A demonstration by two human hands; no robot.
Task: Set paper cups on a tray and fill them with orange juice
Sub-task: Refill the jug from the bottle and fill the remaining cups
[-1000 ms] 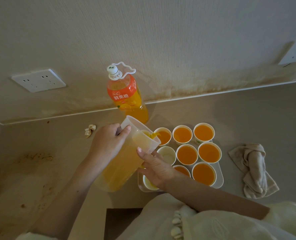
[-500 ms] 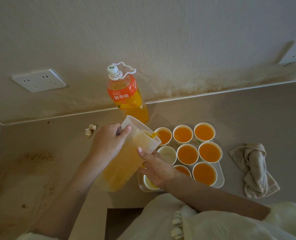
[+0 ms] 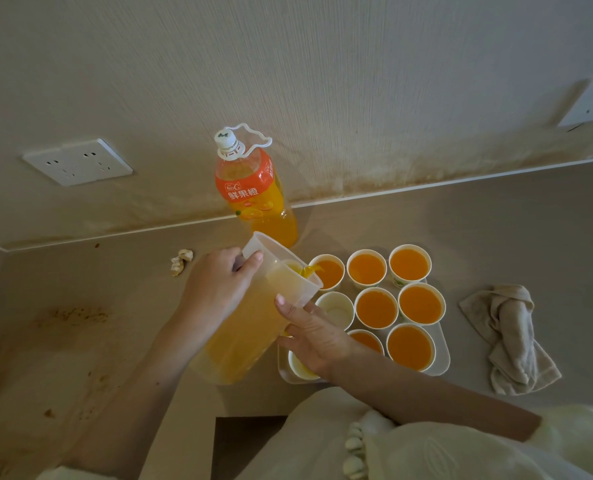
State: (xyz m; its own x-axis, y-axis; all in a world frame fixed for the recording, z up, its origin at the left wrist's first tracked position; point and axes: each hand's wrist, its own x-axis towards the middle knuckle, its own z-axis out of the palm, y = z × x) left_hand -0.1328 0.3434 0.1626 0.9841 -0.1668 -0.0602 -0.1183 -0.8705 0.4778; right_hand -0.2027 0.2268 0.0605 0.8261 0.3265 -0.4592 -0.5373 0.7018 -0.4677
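Observation:
A clear plastic pitcher (image 3: 243, 337) of orange juice is tilted to the right, its spout over the back-left paper cup (image 3: 329, 271), with juice running into it. My left hand (image 3: 215, 289) grips the pitcher's handle near the rim. My right hand (image 3: 314, 336) supports the pitcher's lower side, over the tray's (image 3: 442, 355) front-left part. Several white paper cups stand on the pale tray; most hold juice. One cup (image 3: 336, 310) in the middle row at left looks nearly empty. Another cup (image 3: 300, 367) at the front left is mostly hidden under my right hand.
An orange juice bottle (image 3: 253, 195) with a white cap stands by the wall behind the pitcher. A crumpled beige cloth (image 3: 506, 337) lies right of the tray. A small crumpled scrap (image 3: 181, 261) lies at left. Stains mark the counter's left side. Wall sockets (image 3: 76, 161) are above.
The pitcher stays tilted over the back-left cup, and the juice in that cup has risen slightly. Both hands hold nearly the same place.

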